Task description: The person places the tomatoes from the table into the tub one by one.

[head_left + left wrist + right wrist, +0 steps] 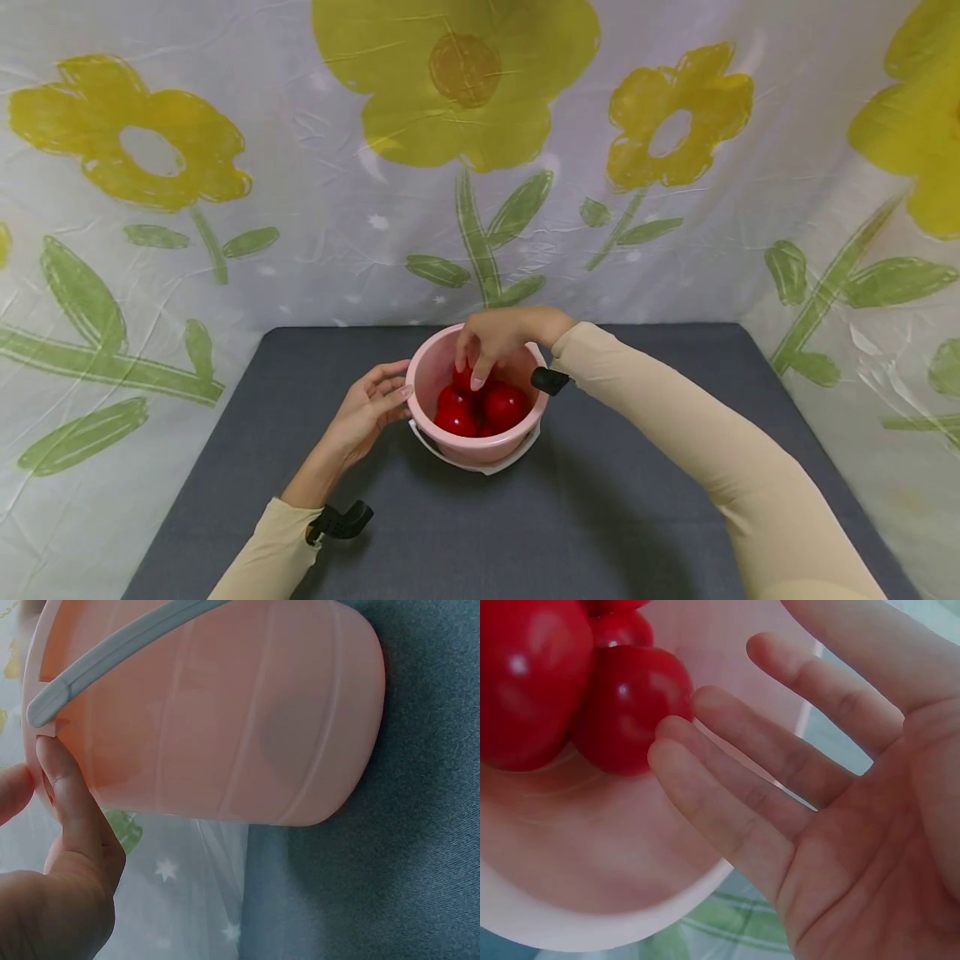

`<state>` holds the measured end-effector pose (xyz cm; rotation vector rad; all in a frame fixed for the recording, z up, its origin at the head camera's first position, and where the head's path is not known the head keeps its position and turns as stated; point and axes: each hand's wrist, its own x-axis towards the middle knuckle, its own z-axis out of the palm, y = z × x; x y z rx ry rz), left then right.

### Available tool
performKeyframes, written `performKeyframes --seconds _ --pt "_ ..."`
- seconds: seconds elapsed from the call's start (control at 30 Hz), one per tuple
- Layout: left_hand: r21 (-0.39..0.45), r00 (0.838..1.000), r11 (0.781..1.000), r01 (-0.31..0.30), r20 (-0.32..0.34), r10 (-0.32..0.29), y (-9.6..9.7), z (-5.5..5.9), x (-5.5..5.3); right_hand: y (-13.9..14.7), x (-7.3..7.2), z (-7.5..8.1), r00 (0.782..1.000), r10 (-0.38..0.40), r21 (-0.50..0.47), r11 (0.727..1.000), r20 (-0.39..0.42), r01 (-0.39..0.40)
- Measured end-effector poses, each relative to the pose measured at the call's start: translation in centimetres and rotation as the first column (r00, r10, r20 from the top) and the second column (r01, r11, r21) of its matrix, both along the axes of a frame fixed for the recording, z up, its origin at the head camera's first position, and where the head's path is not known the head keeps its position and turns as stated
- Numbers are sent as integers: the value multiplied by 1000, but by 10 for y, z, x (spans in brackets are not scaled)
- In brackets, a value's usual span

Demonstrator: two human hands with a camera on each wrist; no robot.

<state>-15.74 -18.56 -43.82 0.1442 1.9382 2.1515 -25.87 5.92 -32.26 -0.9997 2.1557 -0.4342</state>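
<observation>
A pink bucket (480,443) with a pale handle (127,656) stands on the dark cloth. My left hand (372,408) pinches its rim from the left, thumb at the edge and index finger against the outer wall, as the left wrist view shows. Several glossy, round red objects (506,407) lie inside the bucket. From above, my right hand (498,337) reaches over the far rim into it. In the right wrist view its fingers (735,825) are spread and nearly straight, their tips right by one red round object (634,712), with the palm bare.
A dark grey cloth (600,517) covers the table under the bucket. Behind and at both sides hangs a pale curtain (315,183) printed with yellow flowers. Each wrist wears a black camera mount (341,521).
</observation>
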Motion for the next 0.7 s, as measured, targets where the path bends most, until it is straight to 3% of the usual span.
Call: performKeyframes --seconds 0.2,0.33,0.43,0.5,0.6,0.63,0.7 --pt "4 1000 1000 -11 4 11 0 0 2 -4 2 2 1000 16 6 1000 -19 -16" --pt "-16 1000 1000 -18 -16 18 -1 0 2 -1 3 3 999 26 -42 999 -43 -28" --pt "-94 997 995 -22 -73 16 -2 2 2 9 6 6 996 24 -133 991 -83 -34" --pt "-178 989 984 -30 -148 4 -5 4 3 20 11 8 992 5 -197 980 -124 -30" --pt "-346 950 932 -106 -313 -8 -13 11 6 44 20 11 981 -59 -299 954 -186 0" --pt "-406 927 902 -145 -374 -19 -16 15 8 54 24 12 973 -89 -323 946 -214 15" --pt "-523 876 820 -235 -479 -55 -23 23 11 75 33 13 947 -158 -354 934 -278 52"
